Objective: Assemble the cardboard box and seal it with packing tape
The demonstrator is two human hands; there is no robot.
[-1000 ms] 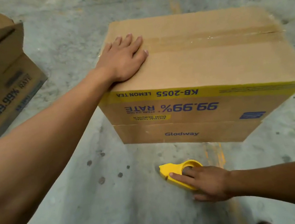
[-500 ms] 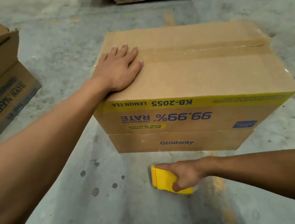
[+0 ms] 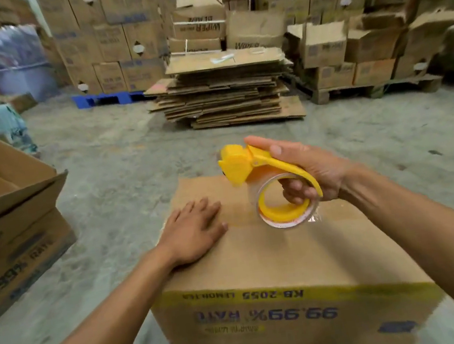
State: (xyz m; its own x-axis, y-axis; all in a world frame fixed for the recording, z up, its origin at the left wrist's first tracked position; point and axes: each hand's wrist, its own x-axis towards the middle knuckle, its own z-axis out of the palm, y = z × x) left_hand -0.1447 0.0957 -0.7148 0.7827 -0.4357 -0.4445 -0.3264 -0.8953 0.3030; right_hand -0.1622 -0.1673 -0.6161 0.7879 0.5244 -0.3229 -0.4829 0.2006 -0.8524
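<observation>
A closed brown cardboard box (image 3: 275,255) with a yellow band and blue print stands on the concrete floor in front of me. My left hand (image 3: 192,232) lies flat, fingers spread, on the left part of its top. My right hand (image 3: 307,169) grips a yellow tape dispenser (image 3: 251,168) with a roll of clear tape (image 3: 284,213), held in the air just above the middle of the box top. The tape strip along the top seam is mostly hidden behind the dispenser and my hands.
An open cardboard box (image 3: 6,208) stands at the left. A pile of flattened cardboard (image 3: 226,90) lies straight ahead. Stacked cartons (image 3: 362,45) on pallets line the back and right. A blue pallet (image 3: 104,98) sits at the back left.
My right hand has lifted the tape dispenser from the floor in front of the box up over its top. My view has tilted up toward the room. The left hand stays on the box.
</observation>
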